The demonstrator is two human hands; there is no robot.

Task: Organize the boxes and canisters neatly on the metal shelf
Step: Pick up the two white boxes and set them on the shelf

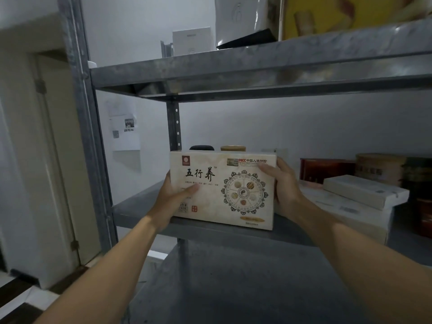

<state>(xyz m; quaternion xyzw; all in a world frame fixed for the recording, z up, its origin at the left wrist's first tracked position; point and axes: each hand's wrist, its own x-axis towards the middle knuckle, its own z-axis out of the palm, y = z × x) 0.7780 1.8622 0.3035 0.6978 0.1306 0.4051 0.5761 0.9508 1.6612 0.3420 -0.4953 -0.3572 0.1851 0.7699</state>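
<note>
Both hands grip a cream rectangular cardboard box printed with black Chinese characters and a round wheel emblem, held upright with its lower edge at the front lip of the grey metal shelf. The left hand clasps the box's left end, thumb laid across the printed face; the right hand clasps the right end, thumb hooked over the upper corner.

Directly behind the box, only tops show — a dark rounded lid and a tan cylindrical canister lid — so the box hides whatever stands beneath them. A perforated steel upright rises just left of these.

To the right on the same level sits a broad pale flat carton, and a smaller white flat box lies tilted on top of it. Behind those stand a dark red rectangular tin, a round tan canister and, at the frame edge, a dark green container — its shape is hard to tell.

On the level above rest a white upright box, a glossy white bag and a yellow package. A sheet of paper hangs on the white wall beyond the shelf's left side.
</note>
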